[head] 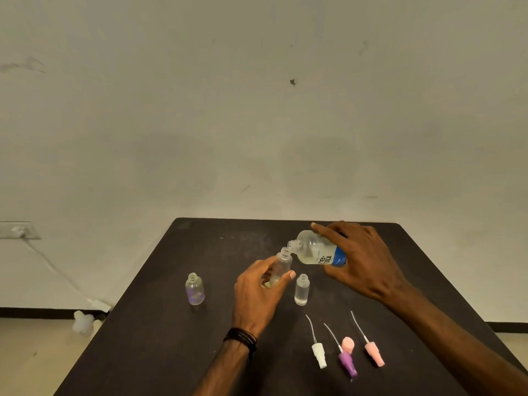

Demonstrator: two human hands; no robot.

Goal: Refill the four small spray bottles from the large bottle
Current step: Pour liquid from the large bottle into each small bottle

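On the dark table (160,324), furthest left, an uncapped small bottle with purple markings (195,290) stands upright and alone. Your left hand (257,292) grips a tilted small spray bottle (281,265) whose open neck meets the mouth of the large bottle (317,250), which your right hand (363,261) clasps tipped toward it (clear liquid inside). Just right of your left thumb an uncapped clear bottle (301,290) stands upright, while nearer you lie the white sprayer (318,351), purple sprayer (347,362), pink cap (348,344) and pink sprayer (373,352).
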